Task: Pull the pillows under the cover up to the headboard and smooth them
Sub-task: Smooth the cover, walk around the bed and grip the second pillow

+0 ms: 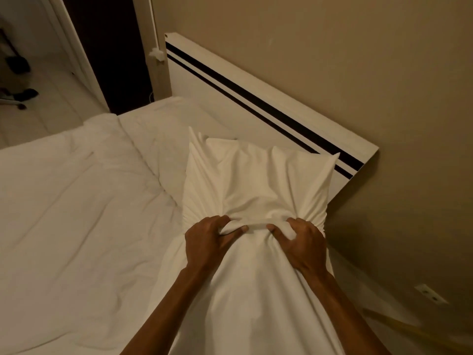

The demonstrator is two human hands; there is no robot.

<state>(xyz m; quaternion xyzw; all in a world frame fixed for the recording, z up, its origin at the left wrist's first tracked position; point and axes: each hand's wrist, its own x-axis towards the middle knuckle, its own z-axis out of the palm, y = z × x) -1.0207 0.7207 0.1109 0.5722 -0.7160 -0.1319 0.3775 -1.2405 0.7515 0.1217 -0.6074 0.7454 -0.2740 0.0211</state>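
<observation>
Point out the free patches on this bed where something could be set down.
Free: the broad flat cover left of the left hand, and the strip of bed between the pillow and the headboard. Crowded: the bunched fabric under both hands, right hand included, beside the wall.

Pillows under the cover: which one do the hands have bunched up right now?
The near pillow by the headboard's right end; both hands, left hand and right hand, clutch it through the cover. The far pillow lies flat, untouched.

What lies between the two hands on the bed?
In the head view, a bunched ridge of the white cover runs between the left hand and the right hand; both grip it, nothing else lies there.
</observation>
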